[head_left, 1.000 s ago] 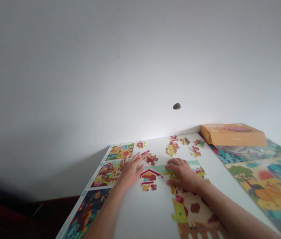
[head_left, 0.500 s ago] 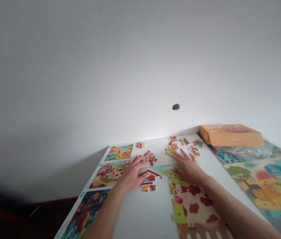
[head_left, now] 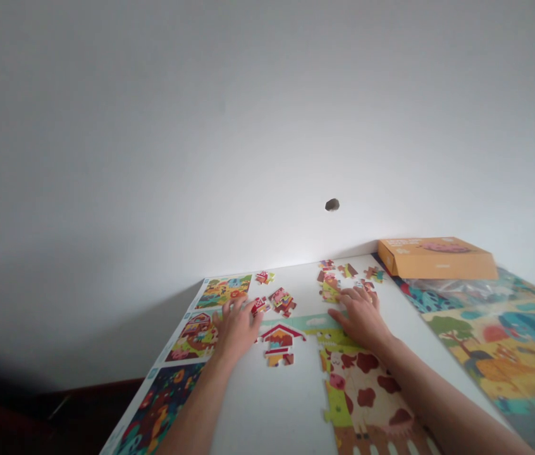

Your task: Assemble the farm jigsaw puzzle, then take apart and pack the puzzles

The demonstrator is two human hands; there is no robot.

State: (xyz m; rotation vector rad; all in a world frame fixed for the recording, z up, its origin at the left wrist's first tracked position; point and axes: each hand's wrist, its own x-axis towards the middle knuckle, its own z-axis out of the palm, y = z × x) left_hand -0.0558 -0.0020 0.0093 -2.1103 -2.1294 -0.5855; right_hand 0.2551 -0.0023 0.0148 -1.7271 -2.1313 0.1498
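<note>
My left hand [head_left: 233, 328] rests on the white table [head_left: 272, 404], fingers curled, their tips closed on a small red and white puzzle piece [head_left: 258, 305]. Just right of it lies a joined barn cluster [head_left: 279, 337]. My right hand [head_left: 361, 318] lies palm down, fingers stretched out over loose pieces [head_left: 329, 289] at the far side. Beneath its wrist begins the partly joined cow puzzle [head_left: 367, 395], with a pale green strip [head_left: 312, 322] running toward the barn.
Picture sheets [head_left: 222, 291] line the table's left edge, beyond which the floor drops away. An orange box [head_left: 438, 258] stands at the back right on a large colourful picture [head_left: 509, 341]. More loose pieces [head_left: 281, 300] lie near the wall.
My left hand pulled back to the left and its fingers curled onto a small piece. My right hand moved from the green strip out to the loose pieces further back.
</note>
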